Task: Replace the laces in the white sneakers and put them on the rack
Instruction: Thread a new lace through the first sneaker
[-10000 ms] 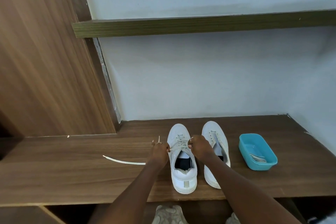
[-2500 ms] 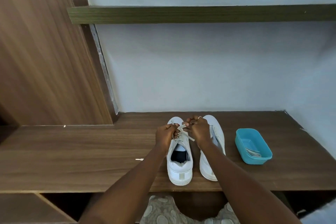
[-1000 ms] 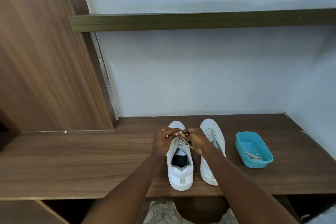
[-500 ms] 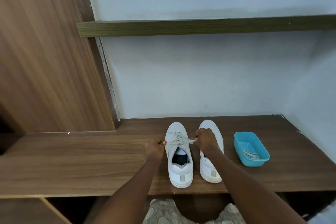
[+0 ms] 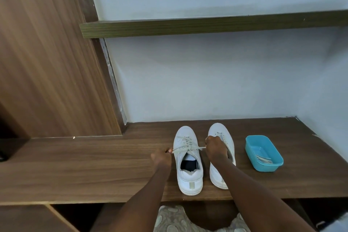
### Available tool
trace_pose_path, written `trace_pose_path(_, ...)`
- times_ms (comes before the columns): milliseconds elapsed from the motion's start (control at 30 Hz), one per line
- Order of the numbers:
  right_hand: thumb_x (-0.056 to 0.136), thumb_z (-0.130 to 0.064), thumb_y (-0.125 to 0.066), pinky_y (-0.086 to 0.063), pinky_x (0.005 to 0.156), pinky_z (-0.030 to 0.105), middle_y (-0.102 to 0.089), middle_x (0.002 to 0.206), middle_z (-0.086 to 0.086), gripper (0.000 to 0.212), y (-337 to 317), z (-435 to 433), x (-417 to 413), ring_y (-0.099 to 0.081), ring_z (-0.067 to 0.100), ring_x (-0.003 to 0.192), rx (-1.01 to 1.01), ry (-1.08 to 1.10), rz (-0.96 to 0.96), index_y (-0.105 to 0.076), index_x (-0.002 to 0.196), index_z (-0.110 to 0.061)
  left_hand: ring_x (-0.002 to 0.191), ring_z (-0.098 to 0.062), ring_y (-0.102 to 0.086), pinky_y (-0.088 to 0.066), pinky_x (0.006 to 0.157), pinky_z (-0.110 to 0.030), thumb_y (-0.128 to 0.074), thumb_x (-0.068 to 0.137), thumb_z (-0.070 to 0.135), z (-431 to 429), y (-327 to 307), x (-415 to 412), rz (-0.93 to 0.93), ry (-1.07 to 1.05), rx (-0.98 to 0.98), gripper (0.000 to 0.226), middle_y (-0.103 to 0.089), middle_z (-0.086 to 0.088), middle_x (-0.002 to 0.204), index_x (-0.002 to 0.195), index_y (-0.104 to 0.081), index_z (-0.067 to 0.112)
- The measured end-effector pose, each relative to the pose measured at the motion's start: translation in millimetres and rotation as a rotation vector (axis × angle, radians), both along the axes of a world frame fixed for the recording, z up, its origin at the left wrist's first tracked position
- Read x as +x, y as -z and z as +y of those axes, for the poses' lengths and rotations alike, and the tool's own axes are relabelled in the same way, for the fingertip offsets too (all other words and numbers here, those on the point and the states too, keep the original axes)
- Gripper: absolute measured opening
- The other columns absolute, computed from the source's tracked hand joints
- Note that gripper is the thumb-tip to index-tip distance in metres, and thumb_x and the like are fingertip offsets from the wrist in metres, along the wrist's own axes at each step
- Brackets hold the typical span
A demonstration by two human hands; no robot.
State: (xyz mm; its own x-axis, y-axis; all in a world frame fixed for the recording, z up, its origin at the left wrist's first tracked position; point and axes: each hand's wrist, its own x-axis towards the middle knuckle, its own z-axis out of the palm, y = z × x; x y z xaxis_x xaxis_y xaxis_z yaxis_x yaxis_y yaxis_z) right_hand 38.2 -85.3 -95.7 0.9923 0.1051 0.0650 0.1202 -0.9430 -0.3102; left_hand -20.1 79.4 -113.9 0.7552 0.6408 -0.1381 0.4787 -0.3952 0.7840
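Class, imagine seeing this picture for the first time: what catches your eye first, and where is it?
A pair of white sneakers stands toes to the wall on the brown wooden shelf. The left hand and right hand pull a lace taut across the left one. A bright blue tub sits to their right.

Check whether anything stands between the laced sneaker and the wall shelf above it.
Nothing visible does. The laced sneaker stands on the counter with only bare wall up to the shelf. The left hand and right hand pinch its lace ends. The shelf's top is out of view.
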Motion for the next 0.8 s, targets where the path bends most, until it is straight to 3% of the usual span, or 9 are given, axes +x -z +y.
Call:
trace_pose_path(133, 0.095, -0.012, -0.05, -0.049, 0.088, 0.029, -0.065, 0.115, 0.012, 0.023, 2.4, 1.2, 2.0, -0.062, 0.024, 0.107, 0.099, 0.032, 0.021, -0.062, 0.115, -0.008, 0.062, -0.012, -0.05, -0.037, 0.052, -0.023, -0.049, 0.097, 0.02, -2.0, 2.7, 0.0, 0.023, 0.042, 0.028, 0.026, -0.065, -0.01, 0.095, 0.11, -0.07, 0.013)
trace_pose_path(233, 0.097, -0.017, -0.047, -0.044, 0.085, 0.025, -0.066, 0.113, 0.011, 0.027, 4.6, 4.1, -1.1, -0.061, 0.024, 0.106, 0.212, 0.002, 0.108, -0.064, 0.113, -0.005, 0.091, -0.026, -0.062, -0.049, 0.076, -0.032, -0.042, 0.099, 0.022, -5.9, 6.5, 0.8, 0.041, 0.262, 0.097, 0.029, -0.068, -0.011, 0.103, 0.117, -0.064, 0.017)
trace_pose_path(300, 0.097, -0.024, -0.048, -0.042, 0.085, 0.027, -0.066, 0.111, 0.012, 0.032, 5.0, 9.5, -5.1, -0.059, 0.025, 0.105, 0.294, -0.023, 0.191, -0.066, 0.112, -0.003, 0.104, -0.026, -0.062, -0.047, 0.087, -0.032, -0.045, 0.097, 0.022, -9.8, 8.8, -4.2, 0.007, 0.425, 0.077, 0.033, -0.067, -0.01, 0.113, 0.127, -0.058, 0.019)
trace_pose_path(400, 0.093, -0.025, -0.056, -0.04, 0.074, 0.03, -0.065, 0.093, 0.015, 0.029, 4.7, 20.4, -5.6, -0.061, 0.027, 0.097, 0.351, -0.047, 0.269, -0.066, 0.089, 0.001, 0.105, -0.021, -0.06, -0.047, 0.087, -0.026, -0.054, 0.088, 0.016, -13.6, 12.8, -6.1, 0.008, 0.532, 0.166, 0.042, -0.065, -0.006, 0.118, 0.13, -0.056, 0.016)
trace_pose_path(467, 0.087, -0.022, -0.063, -0.038, 0.067, 0.031, -0.061, 0.081, 0.013, 0.026, 5.4, 27.3, -7.6, -0.061, 0.026, 0.086, 0.354, -0.06, 0.291, -0.062, 0.074, 0.0, 0.098, -0.023, -0.06, -0.046, 0.078, -0.025, -0.052, 0.086, 0.01, -14.5, 12.8, -5.2, 0.048, 0.548, 0.205, 0.034, -0.066, -0.011, 0.11, 0.119, -0.06, 0.009)
trace_pose_path(633, 0.086, -0.009, -0.064, -0.04, 0.062, 0.016, -0.068, 0.1, 0.008, 0.021, 14.7, 50.7, -18.2, -0.058, 0.014, 0.083, 0.415, -0.08, 0.32, -0.067, 0.105, -0.003, 0.101, -0.024, -0.061, -0.047, 0.084, -0.028, -0.043, 0.094, 0.007, 1.9, 13.4, -6.5, 0.024, 0.48, 0.277, 0.031, -0.065, -0.012, 0.112, 0.12, -0.06, 0.008)
trace_pose_path(800, 0.088, -0.008, -0.061, -0.038, 0.069, 0.016, -0.067, 0.113, 0.009, 0.029, 17.8, 84.3, -26.0, -0.062, 0.019, 0.101, 0.505, -0.091, 0.342, -0.064, 0.116, -0.007, 0.097, -0.023, -0.062, -0.041, 0.075, -0.02, -0.042, 0.092, 0.001, 32.2, 12.7, -14.3, 0.014, 0.421, 0.273, 0.03, -0.067, -0.014, 0.109, 0.115, -0.062, 0.004)
